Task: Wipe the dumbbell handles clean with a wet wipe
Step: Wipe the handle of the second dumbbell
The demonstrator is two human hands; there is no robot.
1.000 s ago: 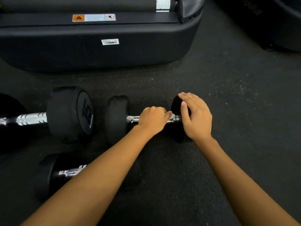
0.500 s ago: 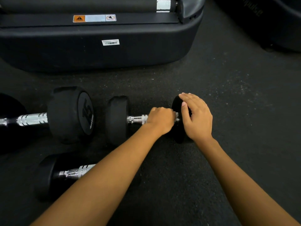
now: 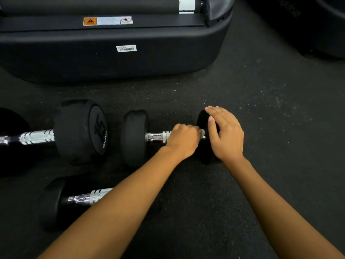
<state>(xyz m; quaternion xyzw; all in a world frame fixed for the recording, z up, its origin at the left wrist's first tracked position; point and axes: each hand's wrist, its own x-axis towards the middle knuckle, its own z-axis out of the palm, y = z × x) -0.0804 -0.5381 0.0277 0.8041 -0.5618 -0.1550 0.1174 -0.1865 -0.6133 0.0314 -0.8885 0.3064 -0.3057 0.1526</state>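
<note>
I'm wrapping the left hand [image 3: 183,140] around the right end of the chrome handle [image 3: 157,136], fingers curled tight, and only a white sliver of the wet wipe [image 3: 202,131] is peeking out by the knuckles; the rest is buried in the fist. I'm laying the right hand [image 3: 226,135] flat over the top of the right head [image 3: 205,156], fingers relaxed and gripping nothing, just pressing to stop the small dumbbell [image 3: 134,137] from rolling. It is lying crosswise on the rubber floor [image 3: 261,128], directly in front of me.

I'm judging this as mid-wipe on the first handle: the left stretch of chrome is showing bare, so the next move is calling for a slide of the fist leftward toward the other head, with a twist to reach the underside, while I'm holding the head down.

Further out, a larger dumbbell [image 3: 80,131] marked 15 is sitting just beside the small one's left head, leaving little room there for my knuckles. A third dumbbell [image 3: 87,198] is lying nearer to me, partly under the left forearm, and I'm risking a nudge against it. Both look untouched to me. Beyond them a dark machine base [image 3: 112,58] is filling the background, well apart.
</note>
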